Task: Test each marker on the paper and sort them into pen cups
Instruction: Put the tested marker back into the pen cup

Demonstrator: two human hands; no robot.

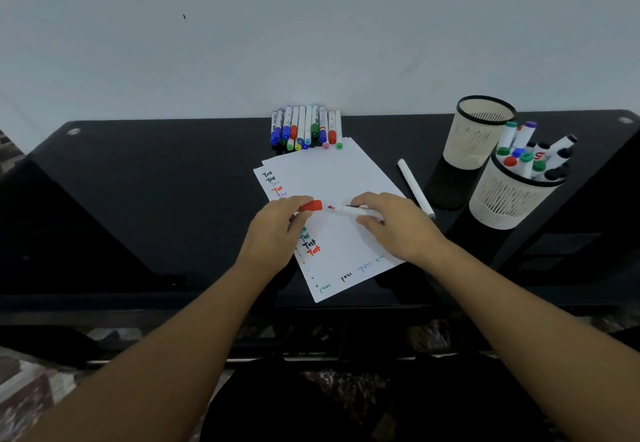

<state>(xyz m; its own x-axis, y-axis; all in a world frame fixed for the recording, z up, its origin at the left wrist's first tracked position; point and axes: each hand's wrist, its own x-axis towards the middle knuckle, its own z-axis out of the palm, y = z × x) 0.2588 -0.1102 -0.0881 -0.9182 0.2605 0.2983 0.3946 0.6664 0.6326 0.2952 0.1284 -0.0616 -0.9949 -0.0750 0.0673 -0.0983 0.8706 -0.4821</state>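
White paper (pixel 332 178) lies on the black table, with a column of "Test" words in several colours down its left side. My left hand (pixel 277 230) pinches a red cap (pixel 311 205) above the sheet. My right hand (pixel 394 223) grips a white marker (pixel 353 210) whose bare red tip points at the cap, a small gap between them. A row of several capped markers (pixel 304 128) lies at the table's far edge. The far beige pen cup (pixel 478 136) looks empty. The near beige pen cup (pixel 509 199) holds several markers.
A single white marker (pixel 415 188) lies on the table just right of the paper, between it and the cups. The black table (pixel 156 182) backs onto a pale wall; its front edge runs below the paper's lower corner.
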